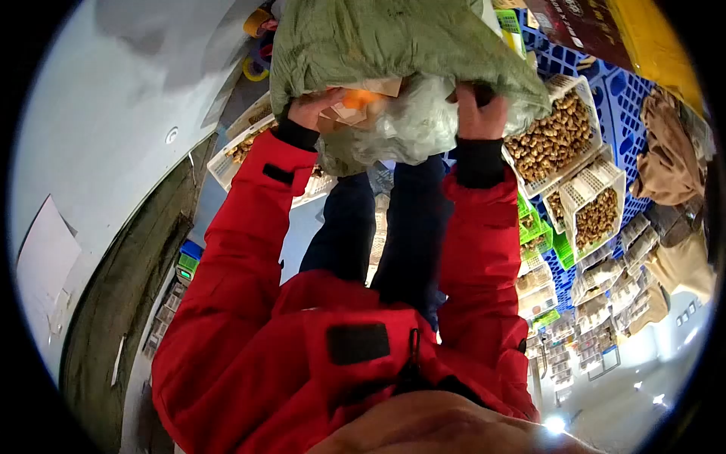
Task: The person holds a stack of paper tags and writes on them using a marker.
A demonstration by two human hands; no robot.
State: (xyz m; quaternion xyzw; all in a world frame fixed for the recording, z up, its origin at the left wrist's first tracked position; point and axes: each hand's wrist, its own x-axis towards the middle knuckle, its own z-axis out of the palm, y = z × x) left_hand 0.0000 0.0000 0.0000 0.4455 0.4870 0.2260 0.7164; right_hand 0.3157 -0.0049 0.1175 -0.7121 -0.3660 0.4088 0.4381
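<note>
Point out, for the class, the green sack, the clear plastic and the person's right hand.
Green sack (378, 45): head view, on the middle of its creased outer side.
Clear plastic (420, 117): head view, on its crumpled middle.
Right hand (482, 117): head view, on the middle of the hand.

Place: I'm getting a storeroom, by its looks.
White baskets (596, 175): two to three o'clock, heaped with small brown pieces (556, 132).
Blue plastic grid (626, 113): two o'clock, beside them.

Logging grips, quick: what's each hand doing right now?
Left hand: closed, holding the edge of the green sack.
Right hand: partly hidden, seemingly closed on the sack's edge.
</note>
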